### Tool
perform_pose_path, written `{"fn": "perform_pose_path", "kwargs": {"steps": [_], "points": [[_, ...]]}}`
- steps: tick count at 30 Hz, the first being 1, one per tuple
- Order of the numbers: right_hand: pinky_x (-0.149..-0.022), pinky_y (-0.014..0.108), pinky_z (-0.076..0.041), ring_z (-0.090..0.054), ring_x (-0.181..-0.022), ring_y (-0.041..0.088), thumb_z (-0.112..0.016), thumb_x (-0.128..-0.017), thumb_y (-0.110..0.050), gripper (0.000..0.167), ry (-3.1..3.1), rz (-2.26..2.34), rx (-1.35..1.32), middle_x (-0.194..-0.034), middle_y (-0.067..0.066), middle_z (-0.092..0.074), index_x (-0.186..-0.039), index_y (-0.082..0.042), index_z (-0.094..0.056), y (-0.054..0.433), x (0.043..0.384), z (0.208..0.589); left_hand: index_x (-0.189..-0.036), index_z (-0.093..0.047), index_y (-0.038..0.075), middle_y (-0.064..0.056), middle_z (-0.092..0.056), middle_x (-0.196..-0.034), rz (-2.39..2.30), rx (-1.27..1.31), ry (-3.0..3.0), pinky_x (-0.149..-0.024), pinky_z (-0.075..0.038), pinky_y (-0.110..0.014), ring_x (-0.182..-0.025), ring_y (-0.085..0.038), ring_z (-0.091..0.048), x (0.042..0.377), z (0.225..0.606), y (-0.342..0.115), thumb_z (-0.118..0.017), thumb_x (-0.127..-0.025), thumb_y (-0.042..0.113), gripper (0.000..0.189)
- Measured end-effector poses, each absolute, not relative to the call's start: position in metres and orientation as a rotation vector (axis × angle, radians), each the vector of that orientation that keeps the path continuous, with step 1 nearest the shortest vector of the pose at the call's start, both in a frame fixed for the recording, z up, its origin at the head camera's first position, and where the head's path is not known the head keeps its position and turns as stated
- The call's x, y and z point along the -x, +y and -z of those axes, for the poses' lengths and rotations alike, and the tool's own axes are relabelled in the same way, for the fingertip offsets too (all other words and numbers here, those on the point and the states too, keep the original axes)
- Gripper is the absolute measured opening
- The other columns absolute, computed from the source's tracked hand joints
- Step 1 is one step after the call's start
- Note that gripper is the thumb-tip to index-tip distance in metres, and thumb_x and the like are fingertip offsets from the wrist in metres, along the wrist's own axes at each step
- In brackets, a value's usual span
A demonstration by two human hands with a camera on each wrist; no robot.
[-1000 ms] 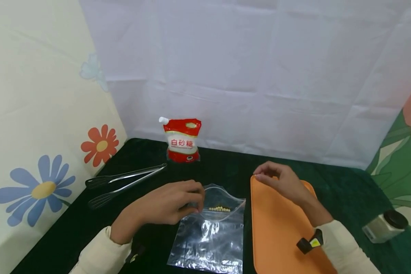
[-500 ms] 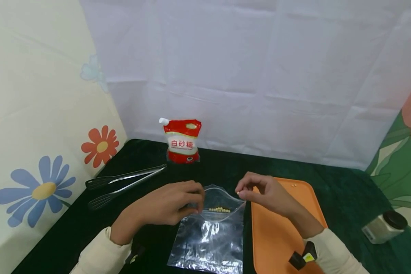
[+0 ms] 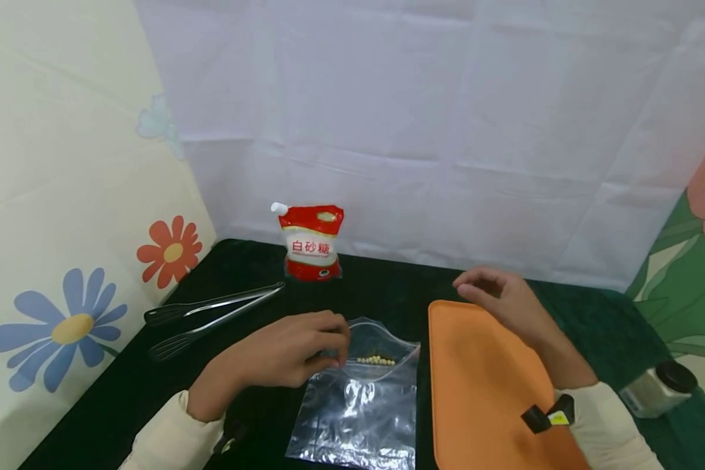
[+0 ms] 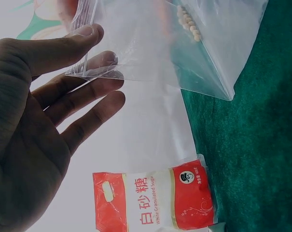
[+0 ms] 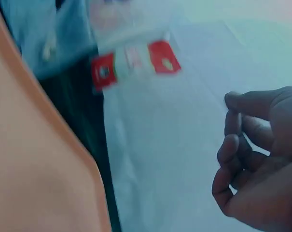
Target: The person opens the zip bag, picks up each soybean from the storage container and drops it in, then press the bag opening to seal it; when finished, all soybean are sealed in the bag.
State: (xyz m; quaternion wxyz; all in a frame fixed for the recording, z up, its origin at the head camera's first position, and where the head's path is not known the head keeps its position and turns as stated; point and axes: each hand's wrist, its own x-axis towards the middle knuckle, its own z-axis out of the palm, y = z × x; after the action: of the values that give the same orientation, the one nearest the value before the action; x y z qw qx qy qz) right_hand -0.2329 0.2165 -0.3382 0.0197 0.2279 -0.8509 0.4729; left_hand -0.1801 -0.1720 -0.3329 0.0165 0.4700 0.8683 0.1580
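Note:
My left hand (image 3: 294, 346) pinches the left side of the mouth of a clear zip bag (image 3: 358, 418); in the left wrist view its thumb lies on the zip strip and the other fingers are behind the plastic. Several small pale-yellow balls (image 3: 377, 360) lie in the bag just inside its gaping mouth. My right hand (image 3: 502, 300) hovers at the far end of an orange tray (image 3: 476, 385), fingers curled and thumb close to the forefinger. Nothing shows between those fingertips (image 5: 231, 99) in the right wrist view. The hand and forearm hide the tray's far right part.
A red and white pouch of white granulated sugar (image 3: 311, 245) stands at the back by the hanging cloth. Metal tongs (image 3: 217, 305) lie spread at left. A jar with a black lid (image 3: 658, 388) lies tipped at right on the dark green cloth.
My right hand went from the tray leftward to the bag's edge with a small ball in its fingertips, then back right over the tray's far end, no ball showing. My left hand stayed put.

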Motion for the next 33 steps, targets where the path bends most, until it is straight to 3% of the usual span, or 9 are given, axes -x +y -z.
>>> {"fn": "perform_pose_path", "kwargs": {"steps": [7,12,33], "points": [[-0.070,0.040,-0.050,-0.059,-0.084,0.017,-0.064,-0.100,-0.024,0.014,-2.824,-0.815,-0.606,-0.101,0.002,-0.065,-0.106,-0.014,-0.073,0.265,0.255,0.352,-0.099,-0.068,0.031,0.016,-0.053,-0.111,-0.502,-1.470,2.699,-0.089,-0.051,-0.027,-0.096,-0.004,-0.052,0.181,0.333,-0.172,-0.074,-0.091,0.015,0.018],[-0.078,0.052,-0.039,-0.059,-0.083,0.020,-0.065,-0.098,-0.021,0.013,-2.984,-0.575,-0.500,-0.097,0.001,-0.068,-0.103,-0.013,-0.074,0.283,0.265,0.376,-0.099,-0.068,0.031,0.016,-0.053,-0.111,-0.512,-1.464,2.697,-0.090,-0.051,-0.026,-0.096,-0.003,-0.051,0.181,0.335,-0.172,-0.074,-0.091,0.016,0.018],[-0.071,0.043,-0.031,-0.058,-0.076,0.017,-0.070,-0.094,-0.021,0.008,-2.996,-0.451,-0.434,-0.086,-0.004,-0.067,-0.095,-0.014,-0.073,0.290,0.275,0.405,-0.098,-0.069,0.032,0.017,-0.054,-0.110,-0.483,-1.467,2.704,-0.090,-0.051,-0.026,-0.096,-0.002,-0.050,0.181,0.336,-0.171,-0.075,-0.091,0.019,0.016]]}}
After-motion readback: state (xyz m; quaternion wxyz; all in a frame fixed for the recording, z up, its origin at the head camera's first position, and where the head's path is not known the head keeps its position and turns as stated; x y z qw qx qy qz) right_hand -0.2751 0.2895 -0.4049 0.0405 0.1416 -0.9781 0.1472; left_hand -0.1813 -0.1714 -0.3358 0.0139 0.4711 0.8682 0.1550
